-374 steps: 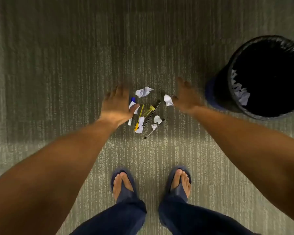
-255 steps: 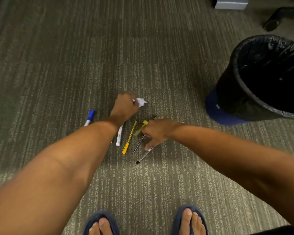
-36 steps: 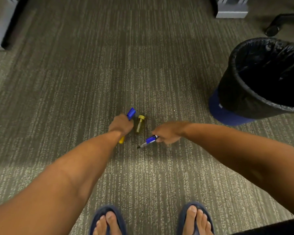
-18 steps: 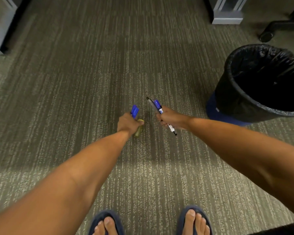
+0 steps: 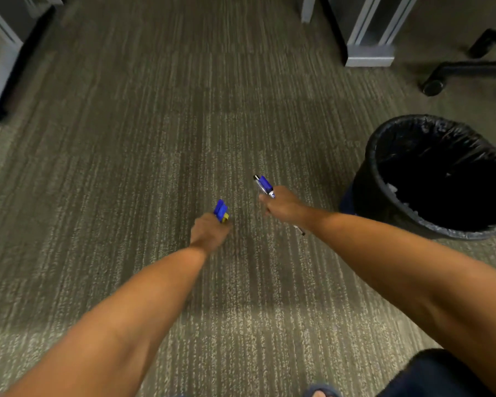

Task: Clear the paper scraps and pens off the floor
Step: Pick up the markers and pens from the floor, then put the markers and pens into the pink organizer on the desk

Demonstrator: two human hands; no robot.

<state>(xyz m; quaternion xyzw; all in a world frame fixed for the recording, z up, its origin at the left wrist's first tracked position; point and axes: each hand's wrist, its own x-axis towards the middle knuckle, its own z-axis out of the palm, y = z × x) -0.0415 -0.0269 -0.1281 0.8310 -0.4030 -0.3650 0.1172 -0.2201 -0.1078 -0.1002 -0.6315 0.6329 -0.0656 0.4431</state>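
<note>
From the head view, blue and yellow pens (image 5: pixel 221 211) are clenched in the left hand (image 5: pixel 208 232) above the carpet (image 5: pixel 126 167). More pens (image 5: pixel 264 186) are pinched in the right hand (image 5: pixel 282 206); paper scraps (image 5: pixel 393 188) lie inside the bin (image 5: pixel 367 196) at three o'clock.

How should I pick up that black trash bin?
Probably grab the trash bin by its rim, coming down from above with one hand each side. It stands upright with the round top open, and the bag-covered wall looks slippery.
</note>
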